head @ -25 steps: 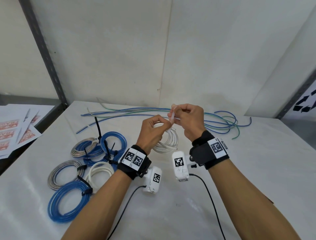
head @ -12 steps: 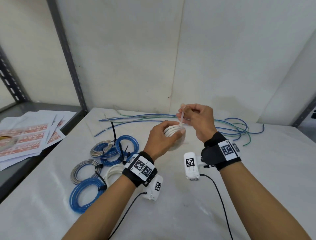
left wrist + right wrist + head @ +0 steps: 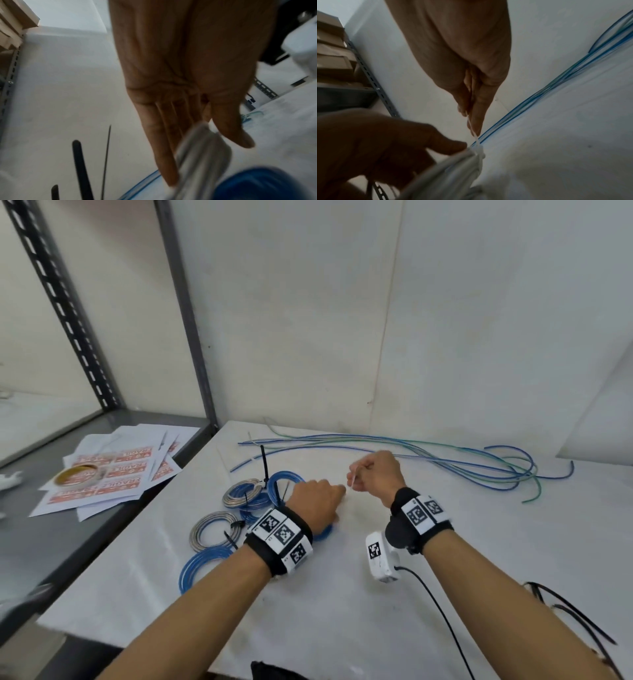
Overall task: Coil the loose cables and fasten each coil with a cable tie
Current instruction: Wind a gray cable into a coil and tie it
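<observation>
My left hand (image 3: pixel 325 498) is low over the white table (image 3: pixel 445 577), palm down, and hides the white cable coil in the head view. In the left wrist view its fingers and thumb grip the white coil (image 3: pixel 197 159). Just to its right my right hand (image 3: pixel 366 478) pinches the tail of a white cable tie (image 3: pixel 352 480), which runs down to the coil (image 3: pixel 453 171). The tie's tail (image 3: pixel 474 134) shows taut between thumb and forefinger in the right wrist view. Loose blue and green cables (image 3: pixel 411 451) lie along the back of the table.
Several tied coils, grey (image 3: pixel 212 529) and blue (image 3: pixel 205 563), lie left of my left hand with black tie tails sticking up. Spare black cable ties (image 3: pixel 575 621) lie by my right forearm. Papers (image 3: pixel 137 470) and a tape roll (image 3: pixel 80 474) sit on the left shelf.
Both hands have dropped from mid-air to the table and shifted left toward the tied coils. The left hand has turned palm down over the white coil; the right still pinches the tie's tail.
</observation>
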Demonstrator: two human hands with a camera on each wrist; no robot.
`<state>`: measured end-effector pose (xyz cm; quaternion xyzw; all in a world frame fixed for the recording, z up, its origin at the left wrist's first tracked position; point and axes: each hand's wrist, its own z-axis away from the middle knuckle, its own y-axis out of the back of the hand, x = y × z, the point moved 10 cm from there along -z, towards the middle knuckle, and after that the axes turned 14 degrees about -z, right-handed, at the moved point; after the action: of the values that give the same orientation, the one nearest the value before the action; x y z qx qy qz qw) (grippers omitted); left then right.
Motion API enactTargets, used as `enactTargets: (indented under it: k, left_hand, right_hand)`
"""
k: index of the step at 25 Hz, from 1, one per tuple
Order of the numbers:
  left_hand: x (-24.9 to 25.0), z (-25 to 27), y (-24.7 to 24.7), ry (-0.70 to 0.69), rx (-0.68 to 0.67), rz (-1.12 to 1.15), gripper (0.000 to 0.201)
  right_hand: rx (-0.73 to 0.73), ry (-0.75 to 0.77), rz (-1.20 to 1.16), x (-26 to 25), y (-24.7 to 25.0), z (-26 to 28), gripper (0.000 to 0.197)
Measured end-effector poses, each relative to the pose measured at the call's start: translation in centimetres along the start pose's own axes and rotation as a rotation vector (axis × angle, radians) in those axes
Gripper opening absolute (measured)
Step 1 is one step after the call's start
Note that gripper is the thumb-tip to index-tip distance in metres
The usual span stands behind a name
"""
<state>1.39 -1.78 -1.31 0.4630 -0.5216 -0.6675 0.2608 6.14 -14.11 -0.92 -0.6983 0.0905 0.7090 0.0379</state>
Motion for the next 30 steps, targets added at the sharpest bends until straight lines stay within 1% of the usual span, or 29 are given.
enactTargets:
  k: [2,3,6,8,9,11,13,15,16,18,19,21,22,24,26,28,30]
  left_hand:
    - [0.6,0.2,-1.5,-0.059,-0.101,0.033,0.034]
    - [0.4,0.2,-1.7,-0.067,-0.123,0.064,0.034]
    - [-0.5,0.2,-2.3,-0.078,-0.234,0.120,0.036]
    - [-1.5,0.0,-1.9,-0.069,-0.279,0.147,0.021]
    - [-2.1,-0.2,-1.2,-0.045,-0.261,0.177,0.014]
    - [-3.7,-0.5,0.9,-0.003,-0.157,0.263,0.020]
    - [-4.5,-1.1,3.5,-0.002,-0.038,0.346,0.023]
    - [-5.0,-2.4,5.5,0.003,0.036,0.412,0.022]
    - [-5.0,-3.5,5.9,0.008,0.047,0.439,0.020]
    - [-4.6,-6.4,5.3,0.025,0.014,0.462,0.020]
    - [-4.0,-7.9,4.5,0.033,-0.018,0.455,0.023]
    - [-3.4,-10.6,2.1,0.057,-0.096,0.408,0.033]
    - [-2.9,-11.8,0.9,0.054,-0.129,0.383,0.037]
    - [-2.3,-13.6,-0.8,0.039,-0.161,0.365,0.041]
    - [-1.7,-15.0,-1.8,0.012,-0.178,0.384,0.041]
    - [-1.2,-16.1,-1.9,-0.014,-0.164,0.408,0.042]
    - [-0.7,-16.6,-1.5,-0.037,-0.130,0.420,0.045]
  right_hand:
    - [-0.059,-0.074,0.031,1.6,-0.2,0.2,0.027]
    - [-0.108,-0.102,0.055,2.1,-0.4,0.3,0.025]
    - [-0.322,-0.167,0.169,2.8,-1.9,1.5,0.020]
    - [-0.452,-0.207,0.203,3.0,-3.1,2.6,0.015]
    - [-0.480,-0.215,0.213,3.0,-3.4,3.0,0.012]
    - [-0.467,-0.200,0.227,2.7,-3.4,2.7,0.013]
    - [-0.400,-0.174,0.241,2.2,-2.4,1.6,0.019]
    - [-0.314,-0.114,0.289,1.9,-0.7,-0.1,0.020]
    - [-0.259,-0.069,0.332,1.6,0.4,-1.2,0.020]
    - [-0.182,0.009,0.499,1.7,2.5,-3.9,0.024]
    - [-0.179,0.018,0.639,2.6,3.4,-5.4,0.033]
    - [-0.208,-0.012,0.888,4.5,4.5,-8.6,0.052]
    - [-0.208,-0.032,0.936,5.2,5.2,-10.2,0.058]
    - [-0.197,-0.054,0.961,5.8,6.5,-13.2,0.062]
    - [-0.157,-0.051,1.021,5.8,7.9,-15.1,0.059]
    - [-0.132,-0.002,1.131,5.7,8.8,-15.6,0.045]
    - [-0.113,0.060,1.186,5.1,8.5,-15.0,0.029]
